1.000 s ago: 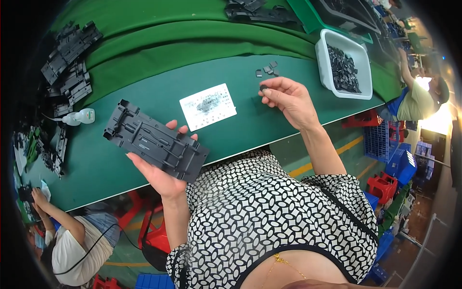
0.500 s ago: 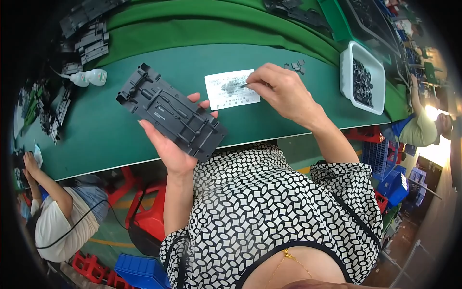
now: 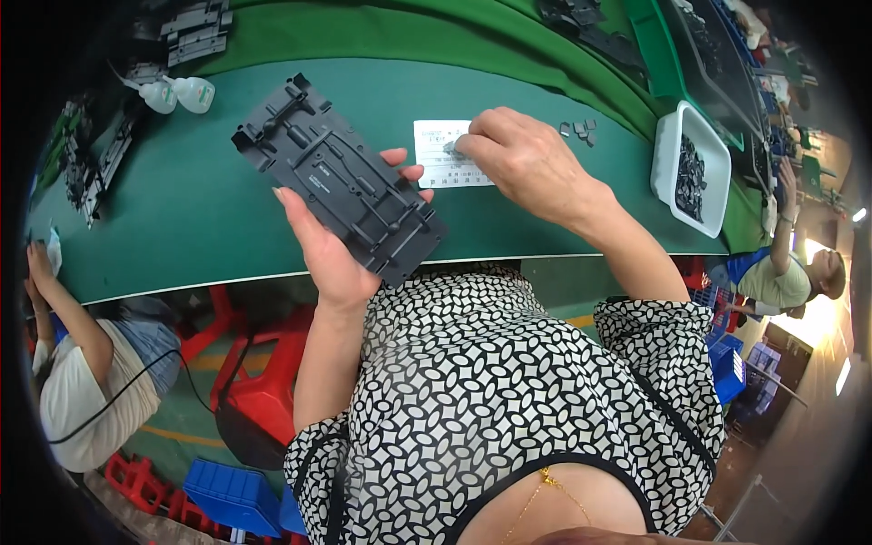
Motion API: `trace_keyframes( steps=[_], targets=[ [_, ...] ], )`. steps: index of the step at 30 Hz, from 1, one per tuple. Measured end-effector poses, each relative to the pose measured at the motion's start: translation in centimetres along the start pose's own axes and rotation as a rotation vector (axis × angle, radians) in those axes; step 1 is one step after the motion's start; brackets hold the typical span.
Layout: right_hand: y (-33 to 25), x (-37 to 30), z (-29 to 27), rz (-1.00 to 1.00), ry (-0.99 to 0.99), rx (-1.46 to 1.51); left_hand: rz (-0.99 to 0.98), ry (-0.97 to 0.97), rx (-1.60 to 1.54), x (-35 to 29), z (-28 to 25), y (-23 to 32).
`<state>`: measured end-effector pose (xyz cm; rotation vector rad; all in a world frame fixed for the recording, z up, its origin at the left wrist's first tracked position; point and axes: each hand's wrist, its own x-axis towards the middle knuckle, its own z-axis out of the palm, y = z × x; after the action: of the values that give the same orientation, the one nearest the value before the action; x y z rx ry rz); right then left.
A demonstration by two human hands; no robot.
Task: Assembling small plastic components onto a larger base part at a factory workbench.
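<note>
My left hand [image 3: 331, 259] is closed around a black plastic toy-vehicle chassis [image 3: 341, 177], its ribbed face turned up and its long side slanting over the table edge. Thumb on one side, fingertips on the other, it is held above the green table. My right hand [image 3: 531, 159] is bent over a white printed card [image 3: 438, 173] with a dark smudge or small dark bits at its middle. The thumb and fingers of that hand are pinched together at the card; whatever is between them is hidden.
Several small black pieces [image 3: 581, 130] lie right of the card. A white tray [image 3: 666, 173] of black parts stands farther right, by a green bin [image 3: 661, 54]. Two white squeeze bottles [image 3: 193, 94] and more black parts [image 3: 113, 163] are at left. Another person's arm [image 3: 73, 304] reaches in there.
The pinched right hand has moved slightly over the card and covers more of its right part. My left hand still holds the chassis. The whole view has shifted a little.
</note>
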<state>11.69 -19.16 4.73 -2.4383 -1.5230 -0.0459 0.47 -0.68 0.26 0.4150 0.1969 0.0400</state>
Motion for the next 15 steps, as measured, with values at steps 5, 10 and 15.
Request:
trace_keyframes(
  steps=[5, 10, 15],
  targets=[
    [0.1, -0.4, -0.3, -0.004, -0.015, 0.016, -0.013, 0.029, 0.002, 0.0, 0.1, 0.0],
    [0.4, -0.9, -0.6, 0.016, -0.054, 0.05, -0.014, 0.038, 0.011, 0.1, 0.3, 0.1],
    [0.0, -0.6, -1.2, 0.43, 0.044, 0.369, -0.016, 0.004, 0.029, 0.1, -0.2, 0.1]
  ],
)
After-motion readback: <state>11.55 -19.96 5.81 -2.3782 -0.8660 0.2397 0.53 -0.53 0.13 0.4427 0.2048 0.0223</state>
